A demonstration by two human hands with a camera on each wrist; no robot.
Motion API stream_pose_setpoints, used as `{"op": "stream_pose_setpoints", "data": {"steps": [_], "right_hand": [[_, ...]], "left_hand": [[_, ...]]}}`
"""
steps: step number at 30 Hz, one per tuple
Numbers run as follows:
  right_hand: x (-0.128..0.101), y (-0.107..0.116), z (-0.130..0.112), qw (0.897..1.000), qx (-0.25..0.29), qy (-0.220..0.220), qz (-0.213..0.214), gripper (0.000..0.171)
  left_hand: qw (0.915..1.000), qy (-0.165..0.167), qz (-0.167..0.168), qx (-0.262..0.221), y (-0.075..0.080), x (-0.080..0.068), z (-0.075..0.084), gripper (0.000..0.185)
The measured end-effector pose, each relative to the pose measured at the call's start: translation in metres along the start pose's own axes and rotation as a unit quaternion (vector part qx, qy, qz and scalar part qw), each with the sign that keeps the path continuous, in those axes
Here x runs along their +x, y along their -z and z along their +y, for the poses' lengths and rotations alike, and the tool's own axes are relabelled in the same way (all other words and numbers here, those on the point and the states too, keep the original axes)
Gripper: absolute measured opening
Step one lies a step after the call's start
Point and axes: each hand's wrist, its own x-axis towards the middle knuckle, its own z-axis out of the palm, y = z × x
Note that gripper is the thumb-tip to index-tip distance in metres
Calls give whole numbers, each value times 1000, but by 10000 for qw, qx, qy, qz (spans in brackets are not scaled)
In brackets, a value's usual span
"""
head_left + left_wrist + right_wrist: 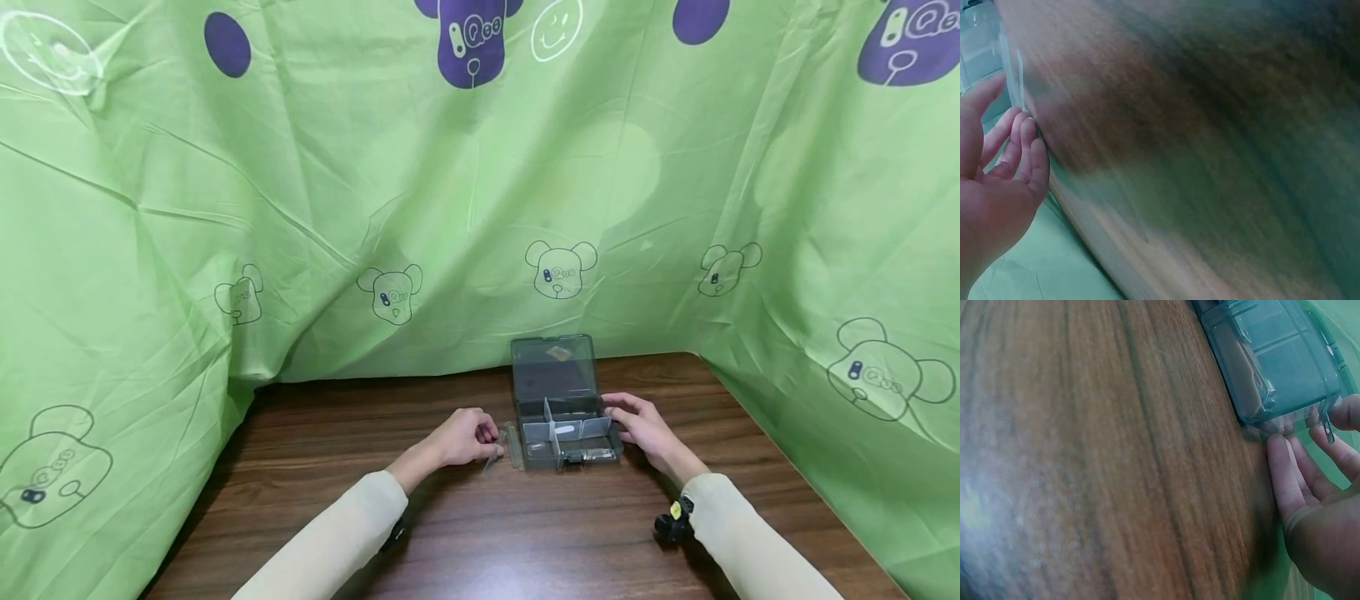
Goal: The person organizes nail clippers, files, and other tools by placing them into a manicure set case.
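Note:
A smoky see-through compartment box point(536, 457) lies on the table with its lid point(551, 371) raised at the back. Clear dividers point(596, 427) split its inside, and small pale pieces lie in the front compartments. My left hand point(467, 437) is just left of the box, its fingertips pinching a thin clear strip point(491, 463). Another clear strip point(515, 446) lies between that hand and the box. On the right, my right hand point(643, 429) grips the box's side, thumb at the rim; the right wrist view shows its fingers point(1282, 469) against the outer wall.
The brown wood-grain table point(525, 533) carries the box near its back edge. A green patterned cloth point(465, 208) hangs behind and along both sides. A dark band with a yellow detail point(676, 510) sits at the right wrist.

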Motion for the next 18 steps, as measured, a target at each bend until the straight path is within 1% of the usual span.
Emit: {"op": "stream_pose_setpoints", "data": {"steps": [3, 5, 11, 15, 18], "right_hand": [[0, 0, 0, 10000, 17, 4, 11, 45], [0, 0, 0, 10000, 2, 12, 16, 44], [-1, 0, 0, 10000, -30, 53, -4, 45], [-1, -1, 1, 10000, 11, 21, 58, 44], [0, -2, 1, 10000, 7, 7, 27, 44]], "left_hand": [[9999, 100, -50, 99, -3, 1, -2, 33], [9998, 98, -65, 167, -4, 2, -2, 34], [9995, 102, -39, 286, -3, 3, 2, 18], [9992, 192, 5, 337, -2, 3, 6, 16], [9989, 267, 26, 382, -2, 2, 7, 16]]}}
